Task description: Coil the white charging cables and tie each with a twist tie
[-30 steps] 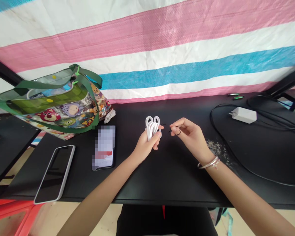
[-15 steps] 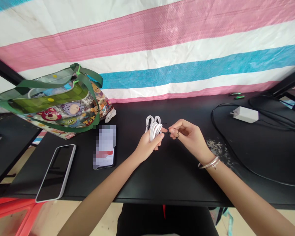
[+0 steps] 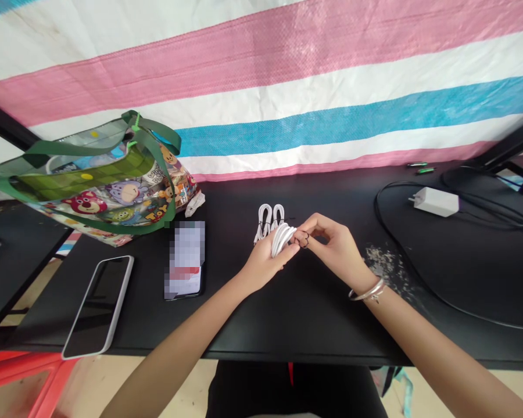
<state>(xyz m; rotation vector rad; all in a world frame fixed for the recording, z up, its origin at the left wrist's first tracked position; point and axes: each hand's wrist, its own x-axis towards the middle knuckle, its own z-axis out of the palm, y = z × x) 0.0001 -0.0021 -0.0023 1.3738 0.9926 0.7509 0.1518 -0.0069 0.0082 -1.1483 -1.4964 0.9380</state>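
Note:
My left hand is closed around a coiled white cable, its loops standing up between thumb and fingers. At the right side of the coil, my right hand pinches a thin, curled black tie; its fingertips meet those of the left hand. Whether the tie passes around the coil is hidden by the fingers. Just behind the left hand, two more bundled white cables lie side by side on the black table, with dark ties around them.
At the left stand a cartoon-print bag with green straps, a lit phone and a white-edged phone. To the right lie a white charger, black cables, small crumbs and green pieces.
My right hand has come left and met the coil with the black tie. My left hand has turned the coil a little to the right, uncovering more of the bundles behind.

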